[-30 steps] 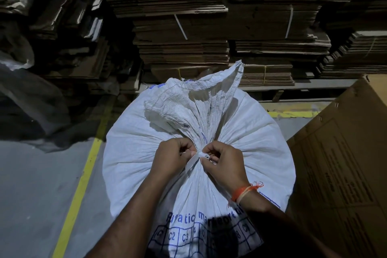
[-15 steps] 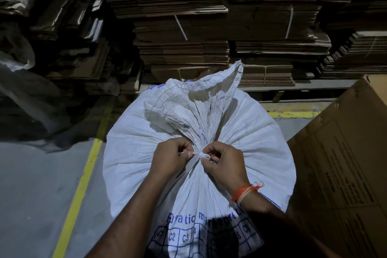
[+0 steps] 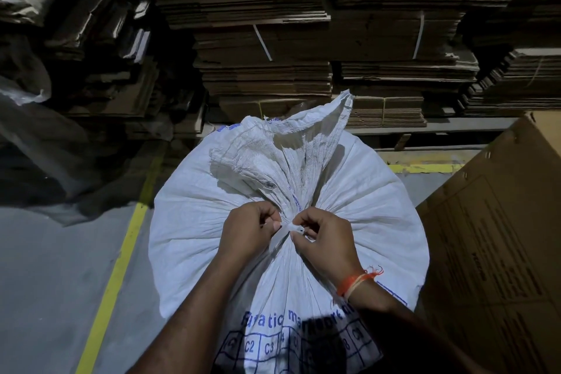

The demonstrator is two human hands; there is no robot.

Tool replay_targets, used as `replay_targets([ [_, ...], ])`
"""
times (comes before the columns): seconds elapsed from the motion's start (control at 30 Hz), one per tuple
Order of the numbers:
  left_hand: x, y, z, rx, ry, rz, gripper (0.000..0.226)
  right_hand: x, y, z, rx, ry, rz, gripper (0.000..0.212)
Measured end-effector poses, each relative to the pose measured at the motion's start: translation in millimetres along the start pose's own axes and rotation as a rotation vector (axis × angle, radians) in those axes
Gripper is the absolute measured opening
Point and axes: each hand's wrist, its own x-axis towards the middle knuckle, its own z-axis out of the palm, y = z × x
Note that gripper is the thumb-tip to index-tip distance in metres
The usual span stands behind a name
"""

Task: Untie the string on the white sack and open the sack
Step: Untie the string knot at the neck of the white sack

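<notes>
On the grey floor (image 3: 45,267), between a yellow line (image 3: 115,270) and a brown carton (image 3: 498,252), stood the white sack (image 3: 364,222), bulging, its gathered neck rising up and away toward the stacked cardboard (image 3: 267,39). Woven, creased, with blue print low down, it remained tied. Left hand (image 3: 246,231) and right hand (image 3: 324,240) each pinched the white string (image 3: 293,227) at the knot.

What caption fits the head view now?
Both hands, left hand and right hand, pinch the string cinching the white sack.
</notes>
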Motion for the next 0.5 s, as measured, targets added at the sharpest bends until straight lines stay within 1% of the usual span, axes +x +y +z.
replay_targets([
  [0.23, 0.8, -0.4, 0.7, 0.002, -0.006, -0.002, 0.008, 0.4, -2.1, -1.5, -0.012, -0.010, -0.015, 0.012],
  [0.43, 0.7, -0.2, 0.4, -0.014, -0.024, -0.004, 0.017, 0.3, -1.5, -1.6, -0.007, -0.013, 0.001, 0.013],
  [0.5, 0.4, 0.4, 0.5, -0.015, -0.029, -0.006, 0.015, 0.4, -1.2, -1.5, -0.009, -0.016, 0.000, 0.013],
])
